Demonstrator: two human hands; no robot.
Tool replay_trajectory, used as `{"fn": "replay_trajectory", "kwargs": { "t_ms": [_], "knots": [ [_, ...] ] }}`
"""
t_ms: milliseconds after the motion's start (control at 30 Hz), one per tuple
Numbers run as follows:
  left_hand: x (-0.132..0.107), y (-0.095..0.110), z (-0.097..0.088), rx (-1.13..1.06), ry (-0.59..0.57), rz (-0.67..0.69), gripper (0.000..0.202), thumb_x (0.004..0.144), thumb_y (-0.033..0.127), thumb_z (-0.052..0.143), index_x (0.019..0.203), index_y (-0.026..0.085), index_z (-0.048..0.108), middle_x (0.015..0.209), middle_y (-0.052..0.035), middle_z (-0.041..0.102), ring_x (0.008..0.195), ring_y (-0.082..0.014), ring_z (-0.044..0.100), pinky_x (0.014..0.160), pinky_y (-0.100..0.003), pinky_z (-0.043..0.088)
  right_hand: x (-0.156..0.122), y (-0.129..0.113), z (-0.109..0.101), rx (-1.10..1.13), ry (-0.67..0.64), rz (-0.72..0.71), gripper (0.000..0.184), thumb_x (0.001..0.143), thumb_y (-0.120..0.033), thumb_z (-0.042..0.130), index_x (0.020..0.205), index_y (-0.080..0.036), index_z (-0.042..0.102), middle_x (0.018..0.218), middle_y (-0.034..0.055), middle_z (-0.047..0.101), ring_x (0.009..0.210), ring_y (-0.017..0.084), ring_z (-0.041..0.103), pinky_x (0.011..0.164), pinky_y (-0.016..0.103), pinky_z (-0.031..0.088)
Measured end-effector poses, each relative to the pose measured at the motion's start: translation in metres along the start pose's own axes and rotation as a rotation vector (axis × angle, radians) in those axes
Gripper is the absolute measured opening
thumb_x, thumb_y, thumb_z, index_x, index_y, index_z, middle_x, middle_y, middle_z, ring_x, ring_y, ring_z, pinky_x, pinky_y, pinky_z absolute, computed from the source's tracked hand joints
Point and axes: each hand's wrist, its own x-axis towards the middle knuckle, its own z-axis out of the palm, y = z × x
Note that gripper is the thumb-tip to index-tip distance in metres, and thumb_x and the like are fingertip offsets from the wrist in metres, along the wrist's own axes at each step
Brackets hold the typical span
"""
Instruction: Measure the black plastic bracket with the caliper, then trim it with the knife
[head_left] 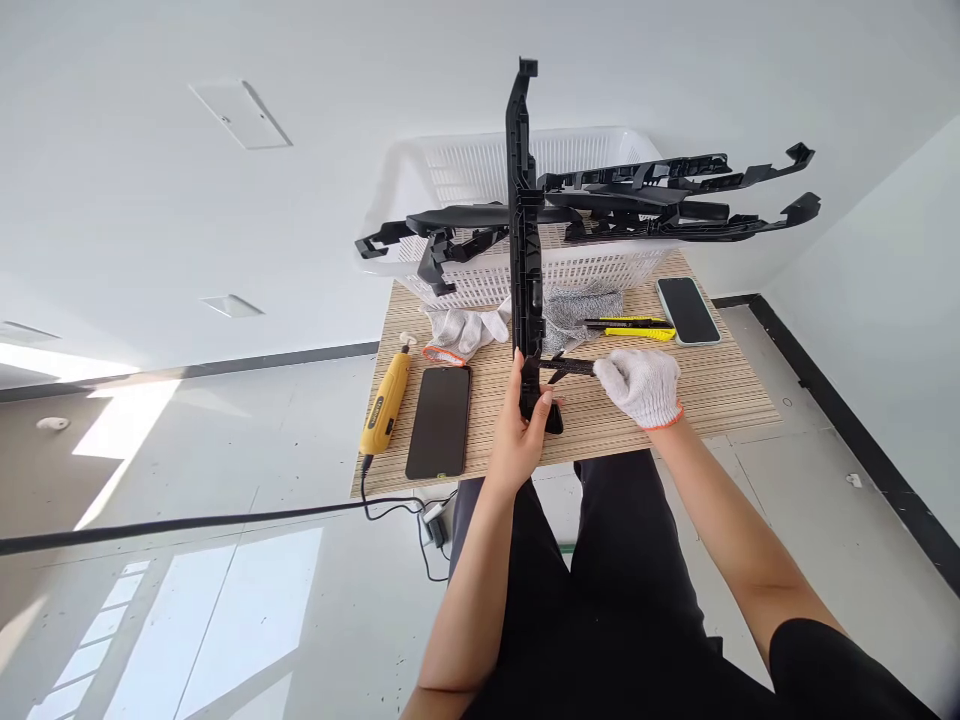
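My bare left hand (520, 435) is wrapped round the lower end of a long black plastic trim piece (525, 230), which stands upright in front of the basket. In a white knitted glove with an orange cuff, my right hand (641, 385) is closed on one end of a narrow dark strip (568, 366), possibly a file. The strip's other end meets the trim piece just above my left fingers; whether it presses on it I cannot tell. Its gripped end is hidden in the glove.
Behind, a white plastic basket (442, 160) holds several similar black pieces (637, 205) jutting past its rim. On the wooden table lie a yellow corded rotary tool (387, 402), two phones (439, 422), a white glove (461, 330), grey cloth (577, 312) and yellow cutters (637, 333).
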Motion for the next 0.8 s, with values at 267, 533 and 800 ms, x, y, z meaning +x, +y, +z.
{"fn": "replay_trajectory", "kwargs": {
  "t_ms": [267,533,800],
  "knots": [
    [0.0,0.002,-0.001,-0.016,0.012,0.024,0.08,0.096,0.048,0.055,0.161,0.033,0.011,0.116,-0.0089,0.062,0.098,-0.0203,0.069,0.094,-0.04,0.057,0.01,0.0,-0.015,0.008,-0.067,-0.218,0.052,0.094,-0.061,0.045,0.119,-0.024,0.071,0.096,0.0048,0.078,0.075,0.02,0.067,0.058,0.03,0.026],
    [0.001,-0.002,-0.001,-0.009,-0.011,0.034,0.081,0.095,0.049,0.057,0.161,0.031,0.013,0.116,-0.0098,0.065,0.099,-0.021,0.07,0.094,-0.041,0.056,0.014,-0.001,-0.035,-0.104,-0.077,-0.177,0.071,0.088,-0.067,0.046,0.138,-0.019,0.06,0.092,0.0095,0.077,0.075,0.024,0.067,0.059,0.031,0.032],
    [-0.002,0.003,0.0,-0.048,-0.025,0.042,0.103,0.094,0.048,0.061,0.158,0.03,-0.018,0.116,-0.0112,0.069,0.096,-0.0216,0.072,0.099,-0.048,0.055,0.011,-0.004,-0.031,-0.203,-0.048,-0.248,0.061,0.089,-0.052,0.044,0.14,-0.021,0.058,0.075,0.0067,0.075,0.063,0.021,0.065,0.054,0.03,0.022]
  ]
}}
